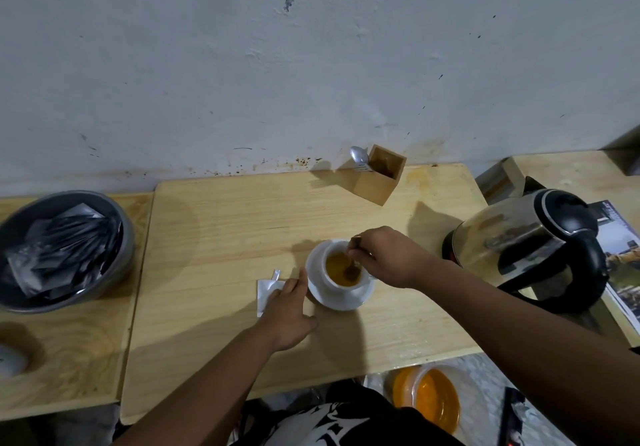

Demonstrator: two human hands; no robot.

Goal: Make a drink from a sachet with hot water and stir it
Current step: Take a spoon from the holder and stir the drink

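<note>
Amber drink (341, 267) fills the white cup (343, 284), which stands on its saucer (317, 274) near the middle of the wooden table (225, 224). My right hand (388, 258) hangs over the cup's right rim, fingers pinched together on the handle of a spoon (351, 270); the bowl of the spoon is down in the liquid. My left hand (287, 310) lies flat on the table just left of the saucer, fingers stretched out and gripping nothing, the index fingertip touching or nearly touching the saucer's edge. It partly covers the torn white sachet (265, 291), which lies on the wood under the fingers.

A steel kettle (526, 245) with a black lid and handle stands to the right of the cup, well apart from it. At the back, by the wall, a small wooden holder (379, 181) has 1 spoon head (359, 156) sticking out. On the next table to the left, a grey bowl (121, 227) holds a heap of dark packets (62, 251).
</note>
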